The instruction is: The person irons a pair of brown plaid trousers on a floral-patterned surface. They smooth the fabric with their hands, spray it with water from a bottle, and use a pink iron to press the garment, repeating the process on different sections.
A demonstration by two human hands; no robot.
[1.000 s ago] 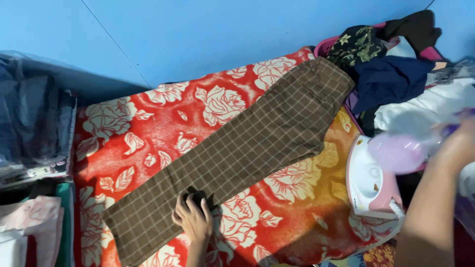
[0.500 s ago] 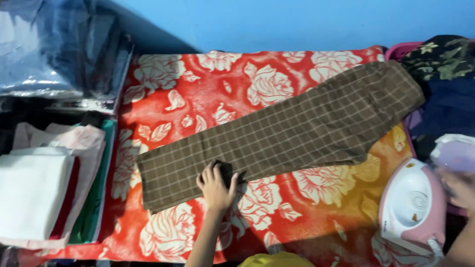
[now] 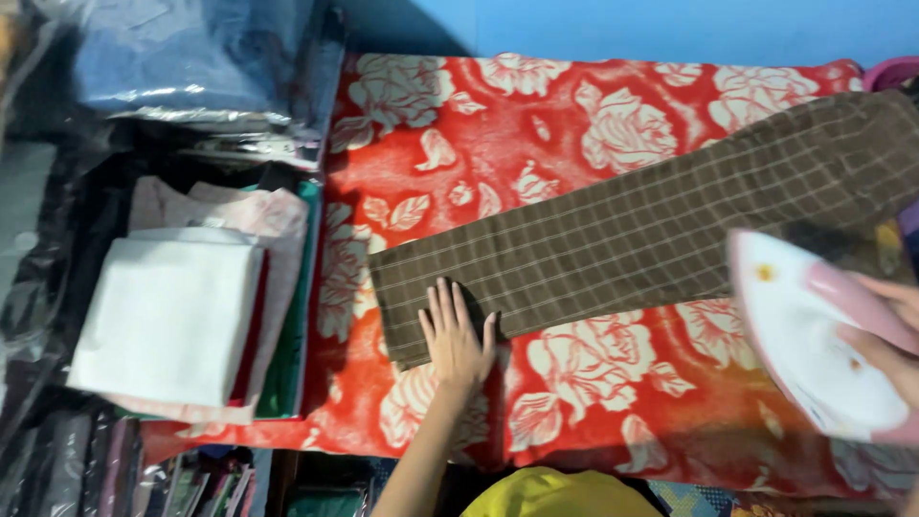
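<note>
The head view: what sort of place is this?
Probably a home ironing spot or small laundry. Brown checked trousers lie on a red floral blanket, the right hand holds a pink-and-white iron, and folded clothes are stacked alongside.

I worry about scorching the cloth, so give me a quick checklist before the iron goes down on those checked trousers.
1. Brown checked trousers lie flat on the red flowered blanket: ok.
2. Left hand pins the hem end, palm down: ok.
3. Right hand has its grip on the pink and white iron: ok.
4. Left hand is apart from the iron: ok.
5. Iron heat setting: cannot tell.
6. Folded clothes stack sits off the blanket, away from the iron: ok.
</note>
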